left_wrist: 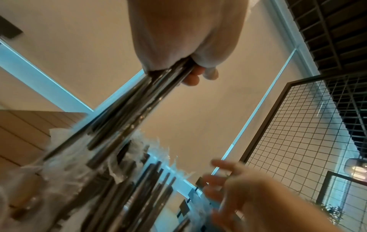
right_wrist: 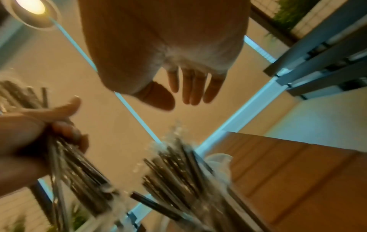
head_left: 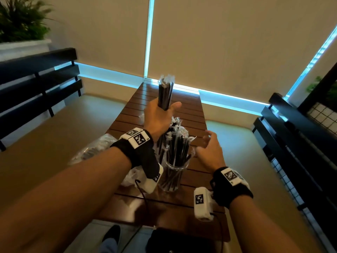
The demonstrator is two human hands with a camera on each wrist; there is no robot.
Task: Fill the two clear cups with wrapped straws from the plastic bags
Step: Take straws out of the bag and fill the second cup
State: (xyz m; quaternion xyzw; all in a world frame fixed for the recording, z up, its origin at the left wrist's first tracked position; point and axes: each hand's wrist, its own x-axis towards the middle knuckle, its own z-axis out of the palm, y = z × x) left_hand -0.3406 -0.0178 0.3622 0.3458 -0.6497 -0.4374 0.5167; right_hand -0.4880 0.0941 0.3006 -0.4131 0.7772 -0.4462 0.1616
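Left hand (head_left: 158, 115) gripped a bundle of wrapped straws (head_left: 165, 94) upright above the table (head_left: 193, 108), right hand (head_left: 209, 150) spread and empty beside a straw-filled clear cup (head_left: 171, 177), second cup hidden behind the left wrist, plastic bags (head_left: 94, 148) partly covered by the forearm

Left hand (head_left: 160, 115) fisted (right hand (head_left: 209, 150) splayed)

second cup (head_left: 165, 136) hidden, wrist views blurred

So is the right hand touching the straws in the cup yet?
Apart. The right wrist view shows the right hand open, with bare wall between its fingers and the straws in the cup.
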